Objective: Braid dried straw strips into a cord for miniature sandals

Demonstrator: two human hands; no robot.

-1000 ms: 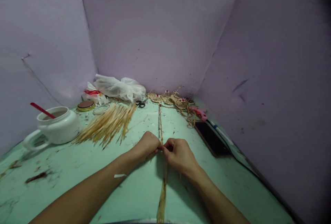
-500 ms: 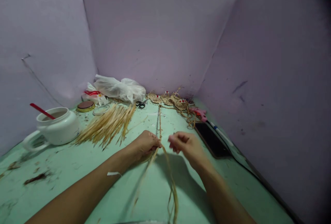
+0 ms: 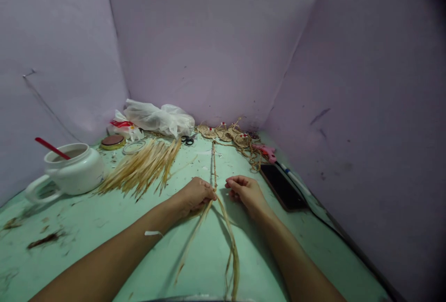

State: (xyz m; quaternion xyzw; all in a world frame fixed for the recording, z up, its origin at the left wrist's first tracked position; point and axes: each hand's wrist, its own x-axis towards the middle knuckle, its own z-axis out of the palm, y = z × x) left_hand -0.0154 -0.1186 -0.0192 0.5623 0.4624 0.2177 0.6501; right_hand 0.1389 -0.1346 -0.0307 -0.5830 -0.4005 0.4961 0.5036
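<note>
A thin braided straw cord (image 3: 213,162) runs from the back of the green table (image 3: 104,237) toward me. My left hand (image 3: 195,194) pinches the cord where the braid ends. Below it, loose straw strands (image 3: 228,241) fan out toward the table's front edge. My right hand (image 3: 245,189) lies just right of the cord, palm up with curled fingers, and nothing shows in it. A bundle of dry straw (image 3: 146,167) lies to the left of my hands.
A white pot (image 3: 71,172) with a red stick stands at the left. A plastic bag (image 3: 158,118), small scissors (image 3: 188,141), woven straw coils (image 3: 232,134), a pink glue gun (image 3: 265,152) and a dark phone (image 3: 281,186) lie along the back and right. Purple panels wall the table.
My right hand has let go of the cord and moved right, turning palm up. The strands below my left hand have spread apart. The left hand has kept its pinch.
</note>
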